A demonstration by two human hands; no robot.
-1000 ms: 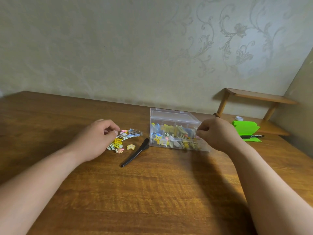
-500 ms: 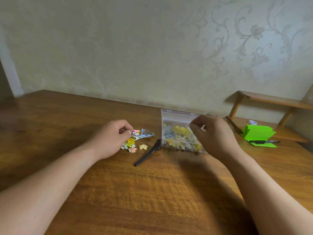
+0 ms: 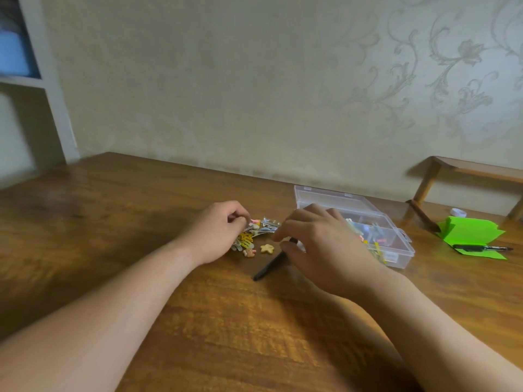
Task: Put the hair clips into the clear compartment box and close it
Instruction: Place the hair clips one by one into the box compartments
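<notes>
A pile of small coloured hair clips (image 3: 250, 241) lies on the wooden table (image 3: 198, 321), with a yellow star clip (image 3: 267, 248) at its edge. My left hand (image 3: 218, 232) pinches clips at the top of the pile. A long black hair clip (image 3: 268, 267) lies just right of the pile. My right hand (image 3: 322, 247) curls its thumb and fingers round the black clip's upper end. Behind this hand stands the clear compartment box (image 3: 396, 244) with its lid (image 3: 325, 197) open and coloured clips inside, partly hidden by the hand.
Folded green paper (image 3: 471, 232) with a black pen (image 3: 481, 248) on it lies to the right of the box. A small white cap (image 3: 458, 213) and a low wooden shelf (image 3: 478, 171) are by the wall. A white cabinet (image 3: 42, 89) stands far left.
My right hand has left the box and moved left to the black clip. My left hand stays at the pile. The view has swung left.
</notes>
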